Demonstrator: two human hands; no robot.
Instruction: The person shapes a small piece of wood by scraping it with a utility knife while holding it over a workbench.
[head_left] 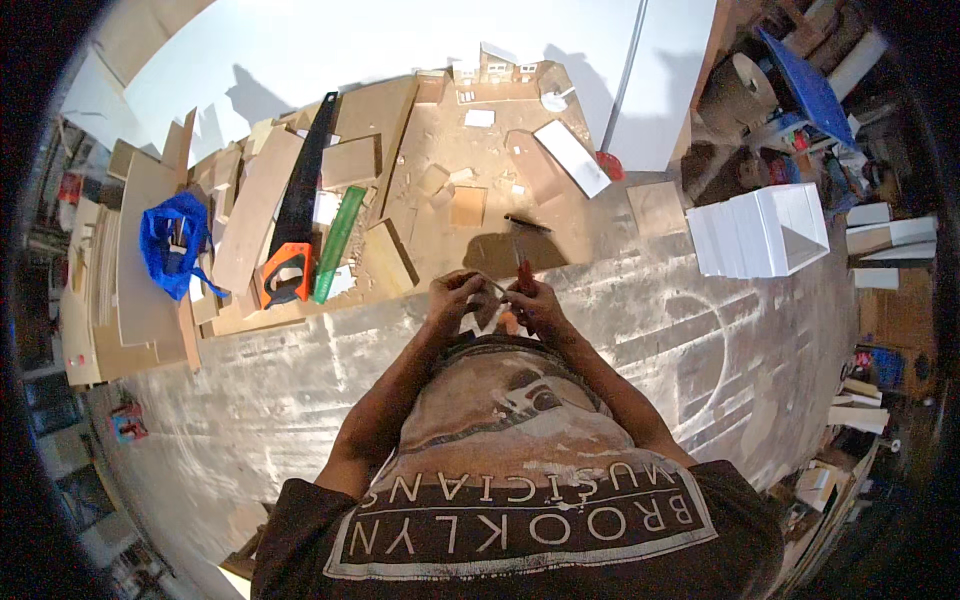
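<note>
Both my hands are close together in front of my shirt, at the near edge of the brown work board. My left hand is closed in a pinch on a small, thin, pale strip, whose other end reaches toward my right hand. In my right hand is a red-handled tool with a thin tip pointing away from me; its exact kind is not clear. Just beyond it on the board lies a slim black pen-like thing.
Left on the board lie a handsaw with an orange-black handle, a green strip and wood offcuts. A blue bag sits farther left. A small cardboard model stands at the back. White panels stand at right.
</note>
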